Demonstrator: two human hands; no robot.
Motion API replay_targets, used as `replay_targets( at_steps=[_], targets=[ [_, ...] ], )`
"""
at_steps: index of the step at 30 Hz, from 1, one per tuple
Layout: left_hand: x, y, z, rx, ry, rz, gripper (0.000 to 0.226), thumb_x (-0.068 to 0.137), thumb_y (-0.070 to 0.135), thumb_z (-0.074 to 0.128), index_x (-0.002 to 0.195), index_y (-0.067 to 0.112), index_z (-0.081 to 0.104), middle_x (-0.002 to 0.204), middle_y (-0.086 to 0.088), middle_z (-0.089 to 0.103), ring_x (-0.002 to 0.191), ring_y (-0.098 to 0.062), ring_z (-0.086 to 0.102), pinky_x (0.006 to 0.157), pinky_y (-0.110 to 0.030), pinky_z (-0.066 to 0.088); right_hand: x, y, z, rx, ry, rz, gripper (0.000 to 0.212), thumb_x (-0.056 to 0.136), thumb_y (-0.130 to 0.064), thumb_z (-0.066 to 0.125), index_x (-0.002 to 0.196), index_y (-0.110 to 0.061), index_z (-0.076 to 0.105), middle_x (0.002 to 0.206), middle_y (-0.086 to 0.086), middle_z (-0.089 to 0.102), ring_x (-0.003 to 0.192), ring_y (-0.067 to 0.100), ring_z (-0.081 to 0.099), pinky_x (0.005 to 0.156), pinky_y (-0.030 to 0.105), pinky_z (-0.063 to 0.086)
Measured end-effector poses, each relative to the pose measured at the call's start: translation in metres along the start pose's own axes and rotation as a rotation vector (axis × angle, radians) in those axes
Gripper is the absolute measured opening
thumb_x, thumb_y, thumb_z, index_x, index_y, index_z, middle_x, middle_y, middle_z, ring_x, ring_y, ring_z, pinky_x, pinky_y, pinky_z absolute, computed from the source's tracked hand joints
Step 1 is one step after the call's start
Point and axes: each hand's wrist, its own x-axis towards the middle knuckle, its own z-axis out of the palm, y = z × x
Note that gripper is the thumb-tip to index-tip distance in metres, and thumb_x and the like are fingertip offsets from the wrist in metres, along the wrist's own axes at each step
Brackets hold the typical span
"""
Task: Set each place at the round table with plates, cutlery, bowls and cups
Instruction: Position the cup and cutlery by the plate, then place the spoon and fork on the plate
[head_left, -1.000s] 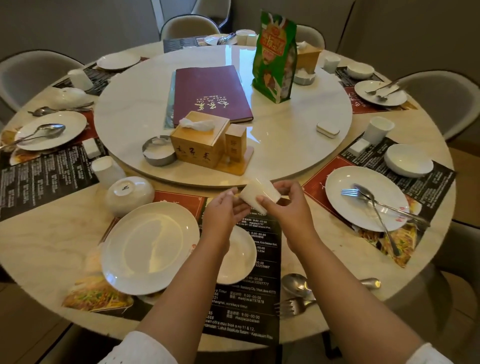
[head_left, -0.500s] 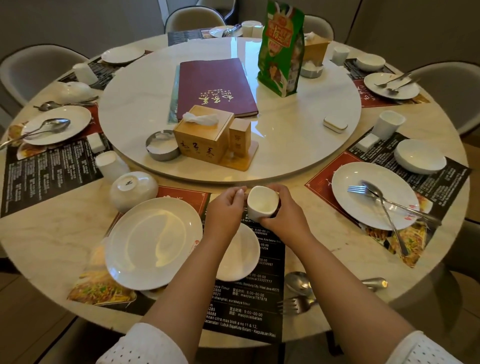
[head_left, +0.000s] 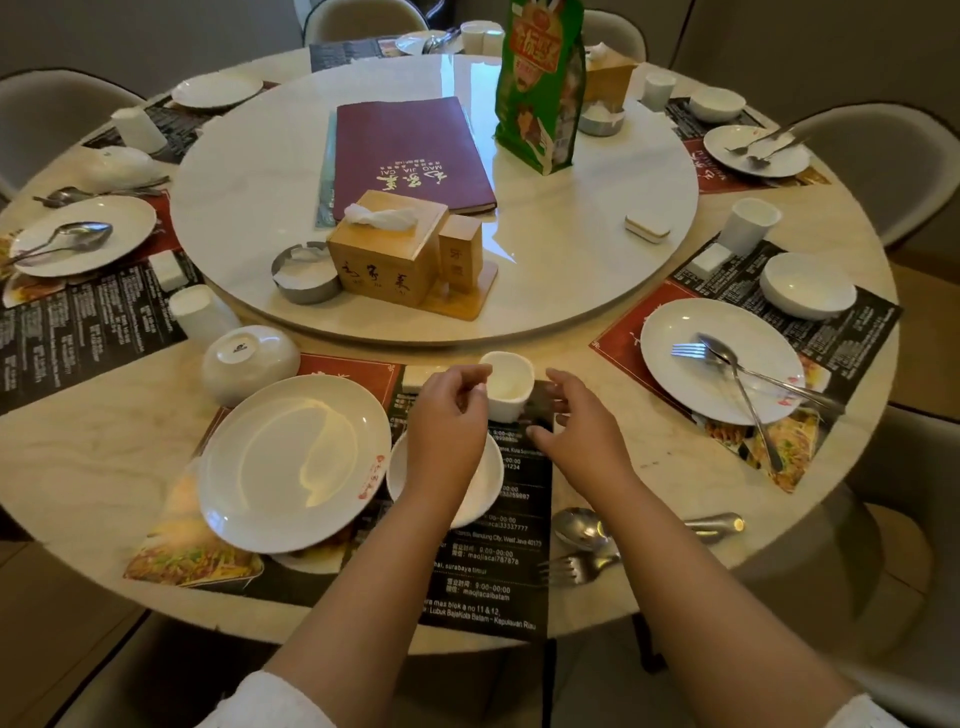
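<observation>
- The white cup (head_left: 508, 383) stands upright at the far end of the near placemat (head_left: 498, 540), just short of the edge of the marble turntable (head_left: 545, 270). It is judged placed, mouth up.
- Risk, cup: both hands sit close on either side of it. A finger catching the rim as the hands draw away could tip it onto the small white dish (head_left: 483, 493) just in front of it.
- Risk, plate: the large white plate (head_left: 296, 462) lies partly off the placemat, and an upturned bowl (head_left: 249, 361) rests near its far rim. A forearm sweeping left could knock either.
- Risk, cutlery: the spoon (head_left: 579, 527) and fork (head_left: 576, 566) lie partly under the right forearm, near the table's edge. A dragging sleeve could push them off.
- Left hand (head_left: 449, 415): palm down, fingers loosely curled beside the cup's left wall, holding nothing. Whether a fingertip touches the rim cannot be told.
- Right hand (head_left: 576, 415): palm turned inward, fingers relaxed and spread, near the cup's right side but apart from it. It grips nothing.
- Both forearms reach forward from the near edge, with the left wrist above the small dish.
</observation>
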Motion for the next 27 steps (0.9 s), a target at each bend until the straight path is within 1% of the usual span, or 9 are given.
replay_targets(
  at_steps=[3,6,9,11,15,18,21,24,27],
  targets=[
    [-0.030,0.001,0.012,0.019,-0.052,0.078,0.018,0.093,0.013,0.058,0.101,0.025,0.069,0.101,0.013,0.065,0.096,0.004,0.059,0.080,-0.012,0.046,-0.029,0.015,-0.012,-0.087,0.060,-0.002,0.032,0.086,-0.016,0.068,0.117,-0.026,0.065,0.116,-0.007,0.061,0.105,0.009,0.056,0.086,0.025,0.047],
    [-0.057,-0.006,0.025,0.147,-0.171,0.131,0.018,0.091,0.014,0.061,0.102,0.026,0.069,0.097,0.016,0.061,0.091,0.006,0.057,0.077,-0.008,0.045,-0.053,0.033,-0.020,-0.157,0.098,0.049,0.018,0.089,-0.015,0.064,0.102,-0.025,0.072,0.101,-0.011,0.060,0.098,0.008,0.055,0.082,0.022,0.043],
    [-0.077,-0.019,0.037,0.292,-0.281,0.127,0.023,0.091,0.015,0.061,0.112,0.023,0.067,0.104,0.013,0.056,0.094,0.001,0.056,0.085,-0.015,0.048,-0.074,0.051,-0.024,-0.217,0.158,0.064,0.016,0.089,-0.013,0.063,0.097,-0.023,0.073,0.092,-0.014,0.054,0.101,0.012,0.054,0.085,0.025,0.044],
    [-0.087,-0.025,0.042,0.375,-0.320,0.124,0.027,0.092,0.018,0.061,0.119,0.020,0.064,0.109,0.009,0.055,0.098,-0.005,0.056,0.088,-0.023,0.050,-0.086,0.063,-0.026,-0.235,0.197,0.056,0.017,0.089,-0.011,0.062,0.097,-0.020,0.074,0.094,-0.011,0.055,0.105,0.013,0.049,0.083,0.022,0.038],
    [-0.094,-0.025,0.051,0.489,-0.355,0.098,0.033,0.094,0.027,0.058,0.126,0.019,0.057,0.119,0.003,0.052,0.098,-0.012,0.056,0.082,-0.026,0.049,-0.099,0.078,-0.028,-0.251,0.255,0.041,0.021,0.087,-0.006,0.061,0.101,-0.015,0.073,0.104,-0.002,0.061,0.109,0.016,0.046,0.079,0.016,0.030],
    [-0.091,-0.026,0.058,0.463,-0.368,0.003,0.031,0.092,0.022,0.060,0.123,0.016,0.060,0.116,-0.001,0.057,0.094,-0.012,0.056,0.079,-0.024,0.047,-0.103,0.086,-0.029,-0.256,0.272,0.033,0.023,0.087,-0.005,0.061,0.104,-0.014,0.073,0.106,0.000,0.062,0.109,0.016,0.047,0.083,0.017,0.034],
    [-0.086,-0.027,0.063,0.399,-0.330,-0.054,0.027,0.090,0.015,0.062,0.116,0.013,0.067,0.109,-0.004,0.068,0.095,-0.013,0.063,0.083,-0.026,0.052,-0.103,0.093,-0.032,-0.276,0.278,-0.014,0.026,0.085,-0.002,0.062,0.107,-0.012,0.073,0.104,0.002,0.063,0.108,0.018,0.046,0.089,0.021,0.039],
    [-0.080,-0.021,0.067,0.369,-0.258,-0.012,0.022,0.091,0.012,0.061,0.111,0.013,0.071,0.106,-0.002,0.070,0.095,-0.013,0.064,0.081,-0.021,0.048,-0.099,0.096,-0.035,-0.308,0.267,-0.059,0.028,0.085,-0.002,0.063,0.112,-0.009,0.072,0.104,0.004,0.064,0.106,0.020,0.045,0.093,0.024,0.039],
    [-0.070,-0.011,0.069,0.362,-0.195,0.095,0.017,0.092,0.011,0.059,0.103,0.014,0.072,0.101,-0.001,0.068,0.091,-0.011,0.060,0.074,-0.014,0.040,-0.092,0.096,-0.041,-0.341,0.280,-0.069,0.026,0.088,-0.004,0.062,0.111,-0.010,0.072,0.105,0.004,0.065,0.107,0.022,0.045,0.092,0.028,0.039]
  ],
)
